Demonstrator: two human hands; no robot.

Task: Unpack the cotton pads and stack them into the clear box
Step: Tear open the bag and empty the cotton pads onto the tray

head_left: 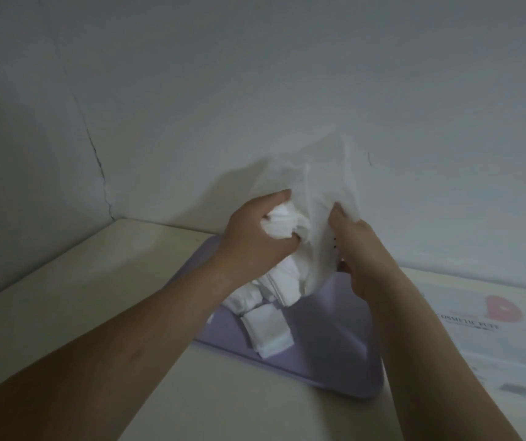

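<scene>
**Bag held over the tray, pads spilling out**

Nearest you, the cream table carries a lilac tray. A few white cotton pads lie in a loose heap on the tray's left part, some leaning on each other. Above them your left hand curls its fingers round a bunch of pads at the lower end of the bag. Your right hand grips the bag's right side, fingers closed on the thin film. The bag stands tilted between both hands, and more pads hang out beneath it, reaching the heap. To the right lies a flat printed pack reading COSMETIC PUFF. Behind everything stands a pale wall.
</scene>
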